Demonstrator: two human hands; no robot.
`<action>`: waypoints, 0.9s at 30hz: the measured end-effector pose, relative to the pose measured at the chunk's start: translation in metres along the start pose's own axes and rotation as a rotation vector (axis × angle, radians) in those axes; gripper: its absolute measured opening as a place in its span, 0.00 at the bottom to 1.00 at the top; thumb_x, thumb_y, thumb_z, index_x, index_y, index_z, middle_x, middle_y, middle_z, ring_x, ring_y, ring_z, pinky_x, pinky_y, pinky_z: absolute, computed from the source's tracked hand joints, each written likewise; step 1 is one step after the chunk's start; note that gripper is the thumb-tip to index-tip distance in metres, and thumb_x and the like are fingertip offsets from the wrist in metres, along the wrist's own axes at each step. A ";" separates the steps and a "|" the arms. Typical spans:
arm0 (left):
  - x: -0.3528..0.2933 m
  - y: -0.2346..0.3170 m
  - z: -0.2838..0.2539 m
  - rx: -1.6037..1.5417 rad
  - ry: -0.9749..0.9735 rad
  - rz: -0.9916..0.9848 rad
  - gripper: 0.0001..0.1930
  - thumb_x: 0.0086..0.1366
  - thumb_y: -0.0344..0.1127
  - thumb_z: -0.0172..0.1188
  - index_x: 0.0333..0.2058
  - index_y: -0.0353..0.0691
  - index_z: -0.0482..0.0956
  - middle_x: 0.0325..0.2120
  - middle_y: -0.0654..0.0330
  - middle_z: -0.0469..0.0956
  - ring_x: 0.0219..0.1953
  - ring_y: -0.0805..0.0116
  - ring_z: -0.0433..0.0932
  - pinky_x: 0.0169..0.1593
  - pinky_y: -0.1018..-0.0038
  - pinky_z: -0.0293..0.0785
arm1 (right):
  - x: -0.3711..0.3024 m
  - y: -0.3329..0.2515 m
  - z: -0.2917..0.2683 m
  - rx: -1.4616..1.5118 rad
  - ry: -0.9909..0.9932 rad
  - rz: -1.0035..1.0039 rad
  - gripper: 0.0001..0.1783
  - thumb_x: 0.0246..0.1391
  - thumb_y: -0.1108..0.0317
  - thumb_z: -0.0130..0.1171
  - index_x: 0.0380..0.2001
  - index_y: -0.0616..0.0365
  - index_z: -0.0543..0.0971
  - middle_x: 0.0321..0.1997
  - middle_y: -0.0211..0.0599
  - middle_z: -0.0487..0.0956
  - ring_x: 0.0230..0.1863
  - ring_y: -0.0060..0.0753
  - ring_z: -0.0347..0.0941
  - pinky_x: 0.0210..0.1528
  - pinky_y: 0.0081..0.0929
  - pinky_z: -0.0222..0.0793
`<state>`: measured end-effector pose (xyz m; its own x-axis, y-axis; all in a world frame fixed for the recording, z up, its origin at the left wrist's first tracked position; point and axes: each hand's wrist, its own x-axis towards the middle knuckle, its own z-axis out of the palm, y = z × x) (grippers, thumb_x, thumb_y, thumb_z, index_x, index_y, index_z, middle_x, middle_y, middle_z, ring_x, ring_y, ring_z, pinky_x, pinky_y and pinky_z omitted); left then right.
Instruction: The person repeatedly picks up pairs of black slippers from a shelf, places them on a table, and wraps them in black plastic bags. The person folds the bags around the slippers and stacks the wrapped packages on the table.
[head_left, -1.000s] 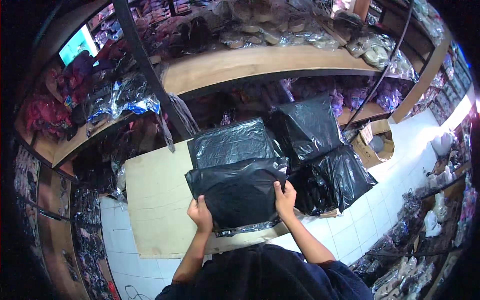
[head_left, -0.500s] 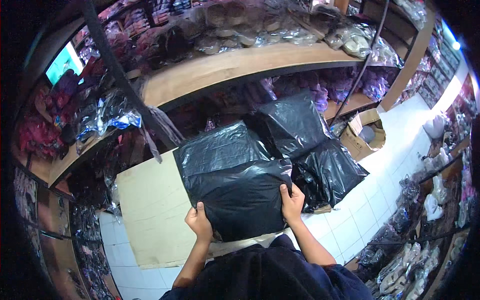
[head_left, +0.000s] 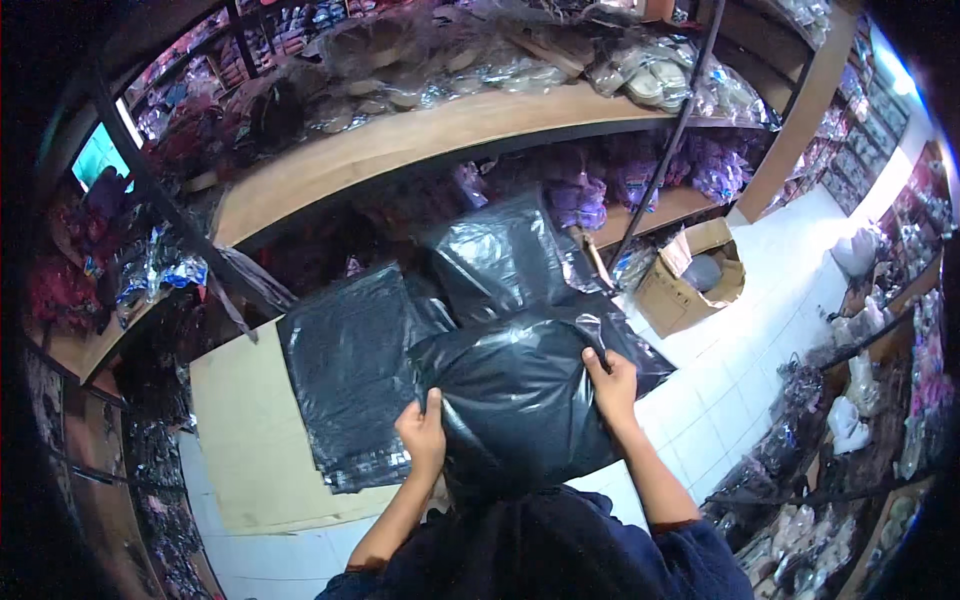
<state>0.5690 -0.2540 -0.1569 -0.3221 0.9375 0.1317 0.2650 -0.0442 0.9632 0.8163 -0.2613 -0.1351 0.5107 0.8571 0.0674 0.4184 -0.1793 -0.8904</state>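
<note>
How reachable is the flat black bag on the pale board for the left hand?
Probably not without letting go: the left hand is gripping the left edge of the held bag. Otherwise the way looks free: the flat black bag lies just left of that hand.

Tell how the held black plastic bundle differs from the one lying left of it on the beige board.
The held bundle is gripped between the left hand and right hand; the lying bundle rests on the beige board. The held bundle shows bold curved creases; the lying bundle looks flatter. Both are black plastic.
</note>
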 end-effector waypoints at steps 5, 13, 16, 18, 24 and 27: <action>-0.008 -0.002 0.097 -0.007 -0.099 -0.154 0.27 0.54 0.47 0.55 0.07 0.35 0.56 0.07 0.70 0.52 0.14 0.80 0.49 0.17 0.75 0.47 | 0.086 0.046 -0.061 -0.142 -0.137 0.011 0.25 0.44 0.51 0.55 0.12 0.65 0.71 0.09 0.29 0.66 0.13 0.18 0.58 0.17 0.25 0.53; 0.009 -0.093 0.203 0.009 0.069 -0.428 0.30 0.48 0.52 0.60 0.04 0.37 0.55 0.06 0.66 0.53 0.13 0.76 0.50 0.18 0.70 0.49 | 0.187 0.121 -0.036 -0.335 -0.351 0.171 0.24 0.42 0.51 0.55 0.26 0.67 0.75 0.22 0.47 0.75 0.26 0.36 0.72 0.30 0.30 0.64; 0.014 -0.104 0.213 0.015 0.102 -0.444 0.31 0.47 0.54 0.60 0.04 0.36 0.57 0.05 0.64 0.56 0.12 0.74 0.54 0.19 0.69 0.53 | 0.198 0.152 -0.017 -0.271 -0.369 0.131 0.27 0.44 0.49 0.51 0.29 0.68 0.75 0.27 0.55 0.74 0.33 0.48 0.72 0.37 0.34 0.64; 0.013 -0.103 0.213 0.074 0.102 -0.443 0.31 0.47 0.56 0.59 0.05 0.35 0.58 0.06 0.62 0.58 0.13 0.73 0.57 0.21 0.68 0.56 | 0.201 0.158 -0.014 -0.176 -0.368 0.139 0.27 0.45 0.48 0.51 0.29 0.68 0.74 0.28 0.56 0.74 0.34 0.49 0.72 0.38 0.35 0.63; 0.008 -0.083 0.212 0.092 0.074 -0.567 0.28 0.49 0.57 0.56 0.16 0.33 0.65 0.18 0.54 0.66 0.23 0.67 0.64 0.29 0.68 0.60 | 0.200 0.127 -0.036 -0.420 -0.431 0.127 0.38 0.44 0.45 0.50 0.47 0.70 0.58 0.43 0.61 0.68 0.44 0.57 0.65 0.47 0.36 0.59; 0.002 -0.050 0.207 0.218 0.081 -0.563 0.33 0.50 0.56 0.55 0.35 0.27 0.58 0.35 0.45 0.64 0.39 0.56 0.63 0.43 0.67 0.58 | 0.176 0.089 -0.064 -0.510 -0.394 -0.327 0.40 0.43 0.41 0.47 0.53 0.56 0.54 0.51 0.61 0.60 0.54 0.58 0.53 0.52 0.48 0.51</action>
<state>0.7431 -0.1788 -0.2537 -0.5331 0.7666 -0.3579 0.2114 0.5302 0.8211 0.9913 -0.1572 -0.1734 0.0303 0.9987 0.0414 0.8513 -0.0040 -0.5247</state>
